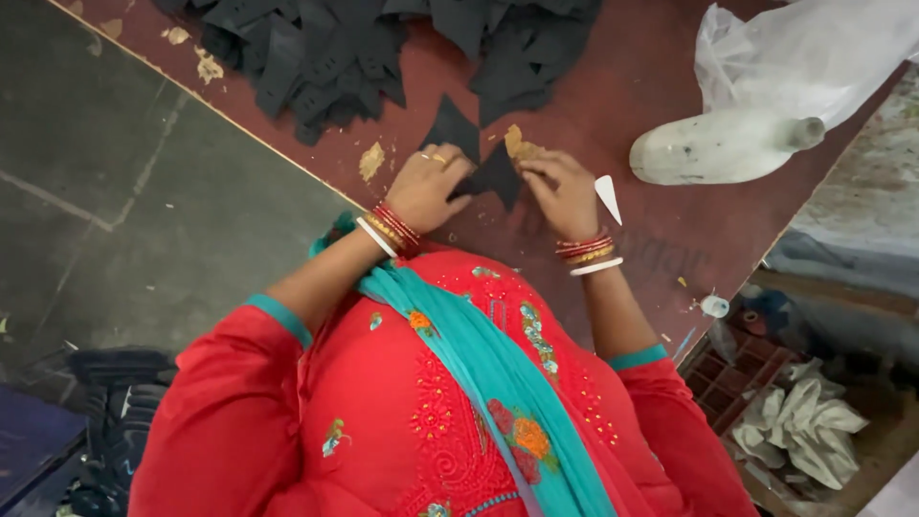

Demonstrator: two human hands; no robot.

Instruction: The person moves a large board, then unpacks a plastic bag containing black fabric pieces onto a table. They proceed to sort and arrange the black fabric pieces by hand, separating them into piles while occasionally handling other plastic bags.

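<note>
Two hands are on one small black cut piece here, pinched from both sides. The left hand has its fingers curled closed on the piece's left edge, and the right hand has its fingers bent down onto the right edge, so the piece sits right between the two sets of fingertips, lying flat on the reddish-brown surface. Just above the piece there's another black triangle, and further up from it a big heap of black cut pieces. Right of the piece, just past the right hand, lies a little white cone-shaped scrap, then a whitish plastic bottle on its side, with a clear plastic bag behind that
</note>
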